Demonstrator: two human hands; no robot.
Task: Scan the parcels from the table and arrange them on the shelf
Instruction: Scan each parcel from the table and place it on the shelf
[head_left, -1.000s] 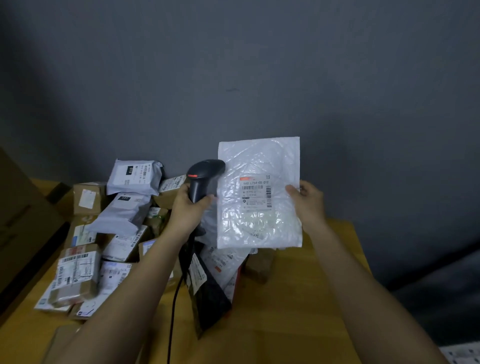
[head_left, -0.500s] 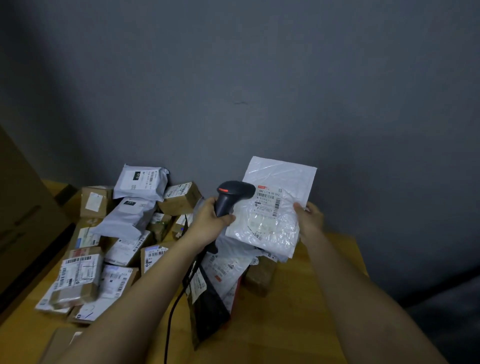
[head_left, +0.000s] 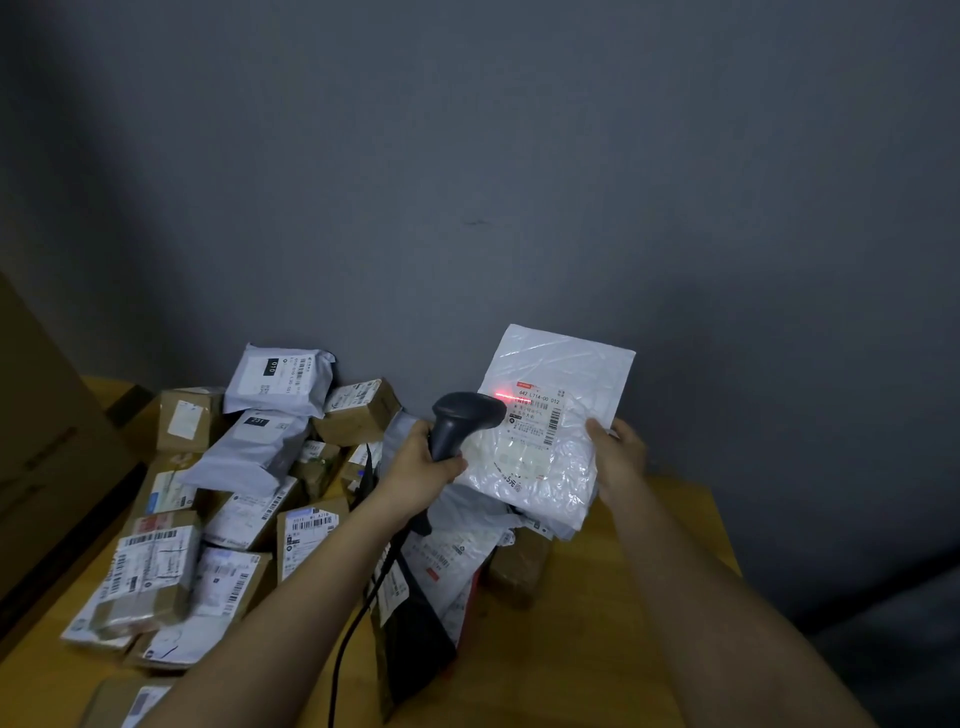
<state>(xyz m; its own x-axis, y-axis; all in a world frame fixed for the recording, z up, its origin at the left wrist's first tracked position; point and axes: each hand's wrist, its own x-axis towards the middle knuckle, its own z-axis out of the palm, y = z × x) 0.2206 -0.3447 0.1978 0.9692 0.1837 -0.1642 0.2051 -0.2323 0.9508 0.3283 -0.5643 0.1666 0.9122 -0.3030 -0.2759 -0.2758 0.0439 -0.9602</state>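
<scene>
A grey wall (head_left: 519, 156) fills the upper part of the view, and below it a yellow wooden surface (head_left: 597, 649) runs from the left edge to the right corner. A big brown cardboard sheet (head_left: 47, 441) leans at the far left, its lower edge at the surface's left side.

On the left half of the surface lies a heap of parcels (head_left: 234, 493): brown boxes with white barcode labels and grey plastic mailers piled on one another, the topmost grey mailer (head_left: 280, 379) against the wall. Nearer the middle a black bag (head_left: 415, 649) stands upright with a white label on its side, with white mailers and a small brown box (head_left: 519, 571) just beside it on the right. This cluster sits directly under both hands, between the arms.

The white plastic parcel (head_left: 550, 426) is held up in the air above that cluster, tilted, its printed label facing the camera. The right hand (head_left: 618, 457) holds its right edge, thumb on the front and the other fingers hidden behind. A red line of light lies across the label's top.

The left hand (head_left: 421, 467) has its fingers curled round the handle of a black scanner (head_left: 462, 421), whose head overlaps the parcel's left edge. A black cable (head_left: 348, 644) hangs down from it beside the left forearm.
</scene>
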